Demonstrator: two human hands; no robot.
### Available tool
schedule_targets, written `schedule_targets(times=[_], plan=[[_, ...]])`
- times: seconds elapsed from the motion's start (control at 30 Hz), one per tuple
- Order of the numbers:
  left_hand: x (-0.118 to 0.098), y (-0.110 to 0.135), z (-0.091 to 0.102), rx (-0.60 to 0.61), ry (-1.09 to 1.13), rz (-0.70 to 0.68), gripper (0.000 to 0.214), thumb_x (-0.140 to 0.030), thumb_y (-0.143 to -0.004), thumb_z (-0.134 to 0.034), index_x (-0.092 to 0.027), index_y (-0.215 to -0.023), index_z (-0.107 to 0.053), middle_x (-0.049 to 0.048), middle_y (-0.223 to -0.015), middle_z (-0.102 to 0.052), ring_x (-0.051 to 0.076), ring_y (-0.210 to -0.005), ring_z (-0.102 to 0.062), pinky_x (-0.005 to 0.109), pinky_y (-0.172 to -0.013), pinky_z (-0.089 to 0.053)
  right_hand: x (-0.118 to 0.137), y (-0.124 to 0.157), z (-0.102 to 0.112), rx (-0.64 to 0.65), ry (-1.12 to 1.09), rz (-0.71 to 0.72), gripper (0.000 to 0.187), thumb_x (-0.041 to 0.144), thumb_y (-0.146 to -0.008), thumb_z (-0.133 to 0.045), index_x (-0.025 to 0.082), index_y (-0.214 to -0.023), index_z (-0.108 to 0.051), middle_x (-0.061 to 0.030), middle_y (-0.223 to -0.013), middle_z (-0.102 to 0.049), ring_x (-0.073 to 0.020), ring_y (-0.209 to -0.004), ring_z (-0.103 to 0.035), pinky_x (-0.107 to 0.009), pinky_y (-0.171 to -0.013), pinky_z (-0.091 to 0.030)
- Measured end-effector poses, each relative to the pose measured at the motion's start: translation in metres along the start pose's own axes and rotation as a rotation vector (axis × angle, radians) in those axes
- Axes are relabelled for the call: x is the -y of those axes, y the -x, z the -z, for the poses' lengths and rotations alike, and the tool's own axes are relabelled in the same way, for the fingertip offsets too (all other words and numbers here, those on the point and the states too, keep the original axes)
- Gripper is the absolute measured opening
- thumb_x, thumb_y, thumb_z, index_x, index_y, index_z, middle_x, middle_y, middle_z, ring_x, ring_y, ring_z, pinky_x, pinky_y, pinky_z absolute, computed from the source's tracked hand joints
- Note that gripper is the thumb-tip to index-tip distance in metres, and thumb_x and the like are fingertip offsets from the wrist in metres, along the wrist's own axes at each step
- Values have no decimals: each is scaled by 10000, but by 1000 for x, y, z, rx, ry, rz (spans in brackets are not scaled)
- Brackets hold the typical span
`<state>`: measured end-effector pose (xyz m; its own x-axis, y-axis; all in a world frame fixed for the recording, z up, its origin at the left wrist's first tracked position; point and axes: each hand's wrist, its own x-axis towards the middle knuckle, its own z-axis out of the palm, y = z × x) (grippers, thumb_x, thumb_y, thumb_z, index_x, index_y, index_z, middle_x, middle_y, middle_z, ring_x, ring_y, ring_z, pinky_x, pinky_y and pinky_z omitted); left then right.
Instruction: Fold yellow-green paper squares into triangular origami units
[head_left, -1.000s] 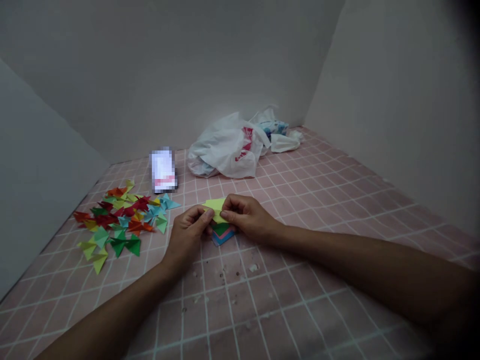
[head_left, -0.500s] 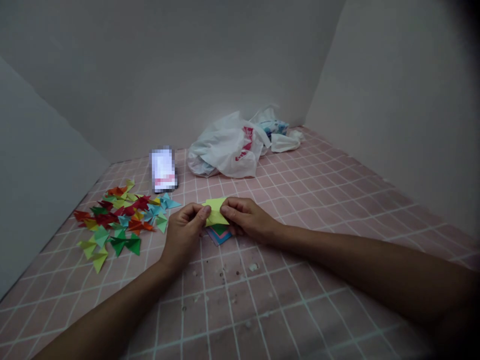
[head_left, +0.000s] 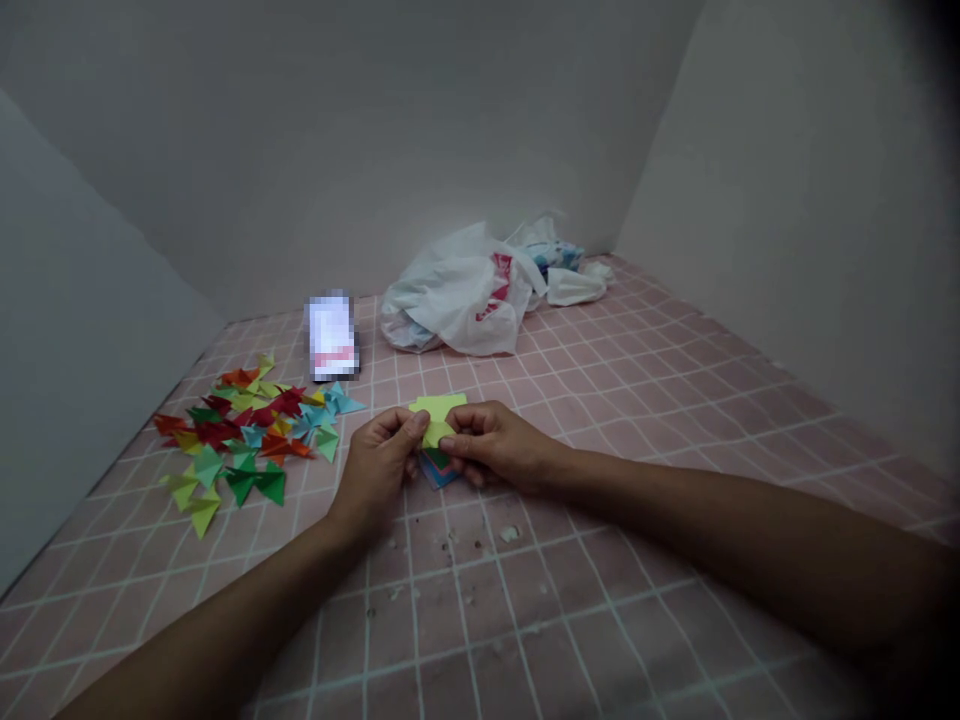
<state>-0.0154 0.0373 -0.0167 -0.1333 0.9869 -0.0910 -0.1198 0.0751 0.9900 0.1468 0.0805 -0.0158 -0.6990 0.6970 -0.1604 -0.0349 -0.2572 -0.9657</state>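
Two bare hands, the left hand (head_left: pixel 375 470) and the right hand (head_left: pixel 499 445), pinched a folded yellow-green paper piece (head_left: pixel 437 412) from opposite sides, just above a small stack of blue, pink and green paper squares (head_left: pixel 433 472) on a pink grid-lined surface (head_left: pixel 525 600).

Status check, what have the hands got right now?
Left hand and right hand pinching yellow-green folded paper. Stack of colored paper squares beneath. Folded paper pieces scattered to the left.
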Motion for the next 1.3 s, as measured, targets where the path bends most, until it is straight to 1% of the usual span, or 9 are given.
schedule_targets(times=[0.1,0.27,0.43,0.6,0.77,0.9,0.97,1.1,1.3], plan=[[0,-1,0,16,-62,8,334,-447,-795,-707,-182,-672,-547,-76,-478,-466,68,-414,-386,192,-430,-324,0,0,-1,-18,-5,-25,245,244,-881,-612,166,-668,-520,77,-419,-510,-33,-301,-366,-156,-331,-242],[-3,1,0,71,-233,-40,295,-416,-780,-716,-178,-692,-567,-56,-506,-523,85,-444,-436,202,-440,-324,-1,-2,0,-132,-55,44,255,246,-852,-656,165,-663,-506,62,-503,-564,-35,-350,-438,-152,-349,-271],[2,-2,1,92,-155,-109,283,-390,-797,-711,-173,-685,-567,-50,-527,-538,87,-486,-461,203,-496,-367,-4,-6,1,-113,-59,71,249,187,-903,-529,156,-656,-521,55,-510,-563,-36,-345,-438,-157,-357,-287],[9,-9,-2,61,-69,-119,337,-502,-831,-645,-190,-751,-546,-56,-549,-540,97,-478,-487,214,-492,-408,-7,-10,-2,-160,-19,89,243,211,-886,-566,156,-652,-528,57,-490,-545,-41,-342,-437,-156,-338,-263],[8,-17,-4,52,-78,-85,418,-534,-706,-759,-167,-702,-558,-53,-488,-529,82,-421,-464,200,-446,-373,-4,-11,-2,-136,43,103,223,227,-851,-626,153,-662,-533,52,-470,-548,-44,-317,-413,-160,-318,-244],[-1,-20,-2,89,-86,-19,437,-526,-649,-798,-154,-661,-570,-21,-513,-562,93,-435,-506,229,-479,-445,-5,-11,2,-131,66,100,211,222,-854,-592,152,-664,-533,41,-467,-549,-58,-320,-424,-172,-327,-291],[-7,-18,-2,96,-92,-7,437,-517,-626,-810,-148,-648,-576,-9,-532,-578,96,-452,-523,234,-492,-460,-6,-10,4,-151,71,107,187,205,-841,-597,157,-676,-523,44,-468,-552,-60,-333,-444,-164,-334,-302],[-17,-9,-5,59,-108,-40,439,-501,-585,-830,-139,-630,-587,-22,-525,-560,79,-450,-500,202,-470,-418,-6,-2,3,-186,76,131,183,201,-843,-581,172,-683,-497,63,-422,-513,-56,-298,-399,-163,-306,-242],[-24,11,-12,-25,-80,-117,464,-550,-596,-793,-133,-658,-598,-10,-576,-585,74,-450,-488,211,-468,-421,1,18,1,-170,56,183,155,238,-848,-570,166,-716,-530,54,-502,-567,-65,-360,-480,-165,-357,-334]])
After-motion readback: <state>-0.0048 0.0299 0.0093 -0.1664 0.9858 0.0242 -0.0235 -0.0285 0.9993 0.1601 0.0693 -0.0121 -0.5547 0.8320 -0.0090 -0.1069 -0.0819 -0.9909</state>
